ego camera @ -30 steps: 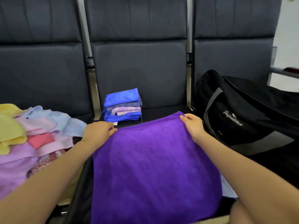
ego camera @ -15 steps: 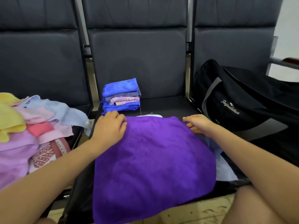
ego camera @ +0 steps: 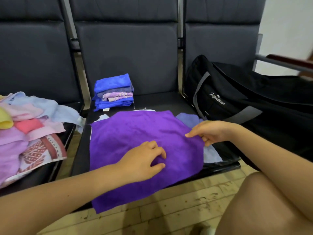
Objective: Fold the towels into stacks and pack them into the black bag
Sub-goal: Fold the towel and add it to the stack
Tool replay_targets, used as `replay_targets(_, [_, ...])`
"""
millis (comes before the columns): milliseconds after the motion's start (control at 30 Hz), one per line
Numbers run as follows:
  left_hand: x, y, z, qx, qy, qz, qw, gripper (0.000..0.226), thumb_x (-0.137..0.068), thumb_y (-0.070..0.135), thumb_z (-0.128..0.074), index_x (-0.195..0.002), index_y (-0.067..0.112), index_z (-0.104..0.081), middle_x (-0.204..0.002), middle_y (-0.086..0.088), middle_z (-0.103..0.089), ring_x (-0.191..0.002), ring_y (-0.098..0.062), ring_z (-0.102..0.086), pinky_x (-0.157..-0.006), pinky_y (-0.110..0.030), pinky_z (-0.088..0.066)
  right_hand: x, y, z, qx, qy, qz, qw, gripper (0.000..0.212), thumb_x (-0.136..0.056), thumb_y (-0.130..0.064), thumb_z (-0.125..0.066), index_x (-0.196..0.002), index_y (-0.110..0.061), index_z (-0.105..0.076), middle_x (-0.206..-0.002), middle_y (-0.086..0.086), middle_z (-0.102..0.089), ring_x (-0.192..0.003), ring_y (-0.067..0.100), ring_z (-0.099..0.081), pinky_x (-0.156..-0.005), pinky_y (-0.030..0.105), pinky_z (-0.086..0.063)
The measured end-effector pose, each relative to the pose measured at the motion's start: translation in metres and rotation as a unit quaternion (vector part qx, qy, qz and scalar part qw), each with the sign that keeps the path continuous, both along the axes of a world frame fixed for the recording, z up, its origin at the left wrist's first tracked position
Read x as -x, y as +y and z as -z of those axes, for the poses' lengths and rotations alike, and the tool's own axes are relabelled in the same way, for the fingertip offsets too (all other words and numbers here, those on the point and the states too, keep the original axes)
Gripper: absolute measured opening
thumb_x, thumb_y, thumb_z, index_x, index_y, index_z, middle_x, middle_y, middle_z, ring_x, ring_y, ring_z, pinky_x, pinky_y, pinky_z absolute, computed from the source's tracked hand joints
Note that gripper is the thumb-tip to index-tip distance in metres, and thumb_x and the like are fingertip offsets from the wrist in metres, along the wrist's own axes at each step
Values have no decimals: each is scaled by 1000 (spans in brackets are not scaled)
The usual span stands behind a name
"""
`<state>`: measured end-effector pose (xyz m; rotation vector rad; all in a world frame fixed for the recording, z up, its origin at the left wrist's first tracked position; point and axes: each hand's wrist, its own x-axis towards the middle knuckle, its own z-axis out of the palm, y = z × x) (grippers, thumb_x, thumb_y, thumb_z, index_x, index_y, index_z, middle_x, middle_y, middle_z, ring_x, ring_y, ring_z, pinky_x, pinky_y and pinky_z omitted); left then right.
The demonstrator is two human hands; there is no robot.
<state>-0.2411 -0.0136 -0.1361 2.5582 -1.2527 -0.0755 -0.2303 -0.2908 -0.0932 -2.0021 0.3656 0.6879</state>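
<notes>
The purple towel (ego camera: pixel 140 143) now lies folded once on the seat. The left hand (ego camera: pixel 144 160) has moved to its middle with loosely curled fingers holding nothing, while the right hand (ego camera: pixel 210 133) pinches its right edge, so the next fold seems ready.

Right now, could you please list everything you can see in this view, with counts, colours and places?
purple towel: one, purple, spread on the middle seat, its near edge hanging over the front.
pale blue towel: one, light blue, under the purple towel, showing at its right side.
folded stack: one, blue and lilac towels, at the back of the middle seat.
unfolded pile: one, pink, lilac, yellow, pale blue and patterned towels, on the left seat.
black bag: one, black with grey trim, on the right seat.
seats: three, dark, in a row.
floor: beige tiles, in the foreground.
left hand: fingers curled, resting on the purple towel.
right hand: pinching the purple towel's right edge.
</notes>
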Motion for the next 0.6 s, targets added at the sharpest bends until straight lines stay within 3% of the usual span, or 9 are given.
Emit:
replay_targets(133, [3,7,7,12,-30,20,999,47,-82,58,-40,-119,32,-54,-113,11,-47,-108,-10,-45,-91,-26,-42,13,-3,1,47,-67,26,996,33,-69,-31,-81,-91,-14,-61,-80,11,-57,-71,22,-54,-63,27,-43])
replay_targets(200, [6,9,8,11,-48,22,999,49,-80,59,-37,-116,31,-55,-112,10,-47,-106,-11,-46,-88,-24,-42,18,-2,2,103,-124,30,987,31,-69,-32,-78,-82,-13,-57,-68,12,-46,-59,19,-47,-55,24,-36])
replay_targets(267, [9,11,9,15,-66,26,997,49,-79,60,-36,-111,30,-56,-109,9,-47,-102,-11,-47,-84,-24,-42,21,-2,3,157,-169,26,973,23,-81,-24,-74,-72,-14,-55,-53,2,-40,-41,9,-39,-43,19,-31])
replay_targets(400, [9,19,6,9,-55,23,998,48,-78,68,-39,-108,33,-55,-105,14,-45,-97,-6,-44,-82,-22,-41,26,5,4,322,-289,-17,902,21,-80,-29,-74,-86,-23,-55,-71,-11,-52,-70,10,-52,-66,27,-39])
replay_targets(500, [9,30,-2,38,-46,25,998,39,-79,66,-44,-97,33,-56,-96,17,-47,-89,-1,-44,-75,-18,-41,33,23,4,285,-389,-66,874,26,-79,-32,-75,-74,-30,-49,-65,-9,-52,-60,6,-48,-64,29,-41])
replay_targets(600, [10,41,-11,56,-38,30,997,30,-81,61,-46,-86,33,-55,-87,15,-50,-85,0,-46,-69,-15,-39,52,52,7,213,-407,-231,858,25,-78,-35,-76,-72,-26,-54,-66,-6,-52,-60,9,-46,-61,31,-43])
